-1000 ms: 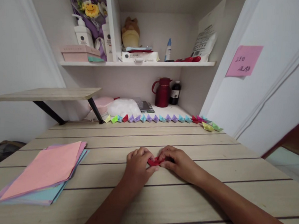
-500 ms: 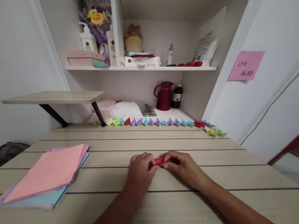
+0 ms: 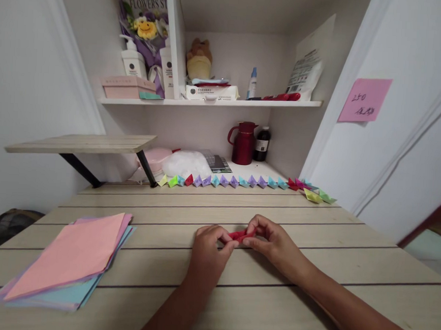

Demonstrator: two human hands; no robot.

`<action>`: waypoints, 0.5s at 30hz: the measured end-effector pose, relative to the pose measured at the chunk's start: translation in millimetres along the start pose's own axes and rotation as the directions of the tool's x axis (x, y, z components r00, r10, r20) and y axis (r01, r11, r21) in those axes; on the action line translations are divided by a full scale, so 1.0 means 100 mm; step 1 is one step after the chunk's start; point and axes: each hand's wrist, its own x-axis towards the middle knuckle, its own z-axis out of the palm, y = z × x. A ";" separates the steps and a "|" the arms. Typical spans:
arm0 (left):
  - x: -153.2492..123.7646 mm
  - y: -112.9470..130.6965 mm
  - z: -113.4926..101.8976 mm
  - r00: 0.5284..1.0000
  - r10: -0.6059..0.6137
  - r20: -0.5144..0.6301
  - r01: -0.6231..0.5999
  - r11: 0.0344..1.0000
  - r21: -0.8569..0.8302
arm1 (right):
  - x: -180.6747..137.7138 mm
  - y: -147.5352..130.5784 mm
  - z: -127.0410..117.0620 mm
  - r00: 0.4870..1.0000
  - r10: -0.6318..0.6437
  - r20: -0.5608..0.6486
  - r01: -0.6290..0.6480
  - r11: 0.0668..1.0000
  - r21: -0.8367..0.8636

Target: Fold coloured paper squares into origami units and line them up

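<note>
A small piece of folded red paper (image 3: 240,235) is held between my two hands, low over the middle of the wooden table (image 3: 155,289). My left hand (image 3: 211,246) pinches its left end between thumb and fingers. At its right end, my right hand (image 3: 270,240) grips it the same way. Fingertips cover both ends, so the full shape of the fold is hidden. Beyond my hands, a row of small folded paper boats (image 3: 224,181) in several colours runs along the table's back edge.
A stack of coloured paper sheets (image 3: 72,246), pink on top, lies at the left. Behind it stands a small raised shelf (image 3: 84,143) on black legs. A dark red jug (image 3: 243,144) and a dark bottle (image 3: 262,143) stand in the cabinet beyond the boats.
Both hands keep hold of the red paper. The right hand's knuckles have risen slightly and its fingers have shifted on the paper; the camera view has moved a little.
</note>
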 end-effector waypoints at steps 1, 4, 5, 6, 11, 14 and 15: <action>0.00 0.01 0.00 1.000 -0.007 -0.003 0.007 1.000 -0.003 | 0.00 0.01 0.00 1.000 -0.002 -0.003 0.002 1.000 0.024; 0.01 0.03 0.00 0.999 -0.038 -0.012 0.038 0.999 -0.012 | 0.01 0.01 0.01 1.000 -0.007 0.007 0.006 0.996 0.089; 0.01 0.03 0.00 0.999 -0.050 -0.017 0.050 0.999 -0.019 | 0.02 0.01 0.01 1.000 0.001 0.009 -0.002 0.994 0.112; 0.01 0.03 0.00 0.998 -0.063 -0.021 0.062 0.998 -0.029 | 0.02 0.00 0.01 1.000 0.013 0.008 -0.014 0.991 0.135; 0.01 0.01 0.02 0.987 -0.158 -0.027 0.152 0.975 -0.165 | 0.01 -0.02 0.02 0.999 0.052 0.012 -0.053 0.982 0.181; 0.02 -0.03 0.03 0.978 -0.208 0.025 0.207 0.938 -0.278 | 0.01 -0.02 0.01 0.999 0.045 0.029 -0.050 0.984 0.173; 0.02 -0.04 0.04 0.974 -0.219 0.048 0.224 0.925 -0.306 | 0.01 -0.01 0.00 0.999 0.041 0.032 -0.046 0.986 0.163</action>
